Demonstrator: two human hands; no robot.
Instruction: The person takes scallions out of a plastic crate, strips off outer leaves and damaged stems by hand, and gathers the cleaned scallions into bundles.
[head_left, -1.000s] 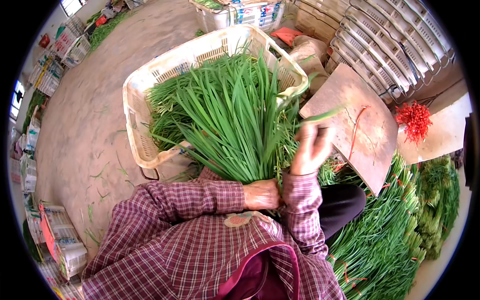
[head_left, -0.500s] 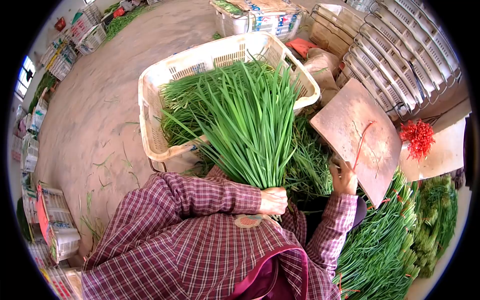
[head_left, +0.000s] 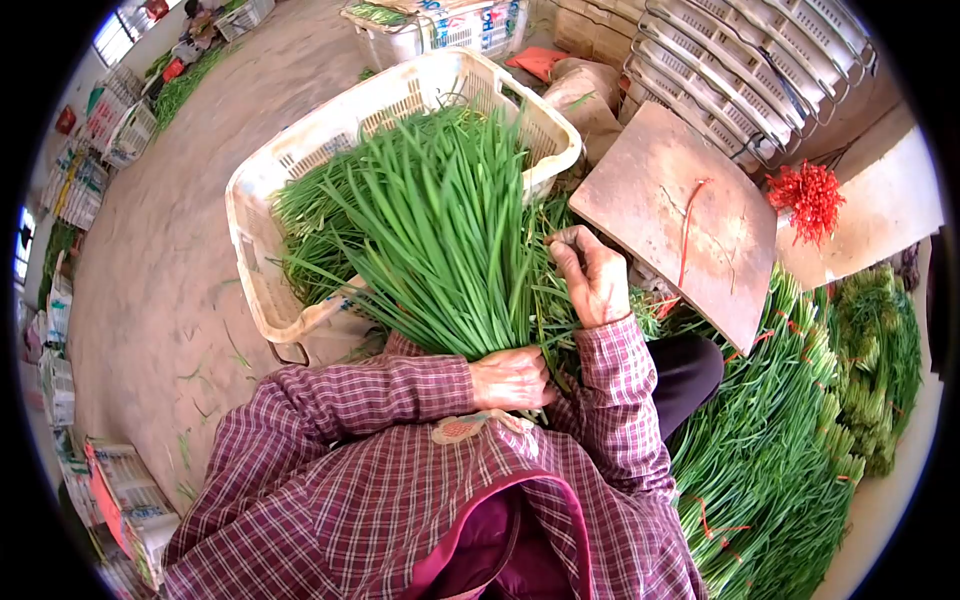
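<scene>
My left hand [head_left: 512, 380] is closed around the lower end of a big bunch of garlic chives [head_left: 440, 230], held in front of my chest. The long green leaves fan upward over the near rim of a white plastic basket [head_left: 250, 225], where more chives lie. Just right of the bunch is my right hand [head_left: 597, 278], raised with thumb and curled forefinger close together by the leaf edges. Whatever is between those fingertips, if anything, is too small to make out. A red tie [head_left: 688, 225] rests on the brown board [head_left: 650, 190] beyond this hand.
A cluster of red ties [head_left: 806, 200] hangs beside the board's right edge. Tied chive bundles [head_left: 770, 460] are piled at the lower right. Stacked white crates [head_left: 730, 70] stand at the back right, and another crate [head_left: 440, 30] is behind the basket.
My right hand has moved up and left, from beside the board's lower edge to the side of the chives. My left hand keeps its grip. The whole view has shifted.
</scene>
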